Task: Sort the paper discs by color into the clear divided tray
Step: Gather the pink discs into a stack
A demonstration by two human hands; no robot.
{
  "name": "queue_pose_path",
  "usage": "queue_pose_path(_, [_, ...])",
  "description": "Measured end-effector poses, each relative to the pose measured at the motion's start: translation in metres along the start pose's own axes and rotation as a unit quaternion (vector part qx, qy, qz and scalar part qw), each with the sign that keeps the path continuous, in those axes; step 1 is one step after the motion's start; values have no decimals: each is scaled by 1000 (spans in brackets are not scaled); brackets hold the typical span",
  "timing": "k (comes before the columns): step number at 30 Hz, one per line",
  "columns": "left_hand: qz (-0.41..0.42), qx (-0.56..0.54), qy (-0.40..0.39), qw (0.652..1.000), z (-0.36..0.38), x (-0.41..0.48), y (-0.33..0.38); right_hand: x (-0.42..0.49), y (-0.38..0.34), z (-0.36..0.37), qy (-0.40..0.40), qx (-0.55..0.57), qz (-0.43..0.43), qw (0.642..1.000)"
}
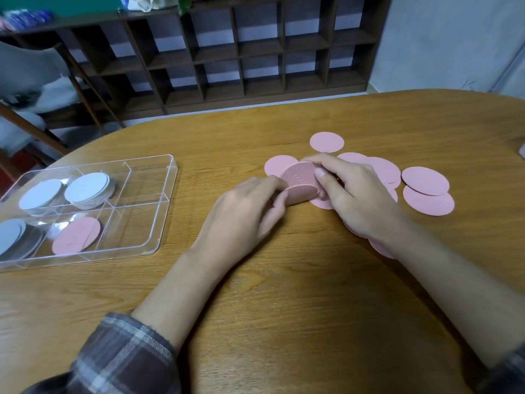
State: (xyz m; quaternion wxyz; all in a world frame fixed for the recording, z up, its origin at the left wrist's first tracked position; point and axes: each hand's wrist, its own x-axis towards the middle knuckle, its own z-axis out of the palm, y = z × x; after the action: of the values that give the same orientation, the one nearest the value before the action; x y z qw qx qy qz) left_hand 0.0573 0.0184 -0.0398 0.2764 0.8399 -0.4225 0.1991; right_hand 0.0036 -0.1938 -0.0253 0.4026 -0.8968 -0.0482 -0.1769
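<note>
Around both hands (301, 200), loose pink discs (426, 191) w/ tray (167, 194) left.

Pink discs (424, 180) scattered on tan wood-grain table (312, 294); one pink disc in tray (76, 236). Pale grey-white discs (86, 187) in other compartments. Tray (166, 211) clear, faint pinkish edges. Sleeve (119, 356) plaid, grey-purple with white lines. Shelf (255, 52) dark brown. Wall (443, 38) light grey. Green panel (56, 2) top left.

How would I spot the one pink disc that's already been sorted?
Find the clear divided plastic tray at the wooden table's left. In its near row lies one pink paper disc; every other disc in the tray is pale grey.
</note>
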Motion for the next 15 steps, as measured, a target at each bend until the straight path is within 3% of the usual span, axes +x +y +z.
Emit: queue_pose_path(15, [-129, -106, 95, 981, 2, 3, -1, -2, 2, 8, -21, 9, -35, 999])
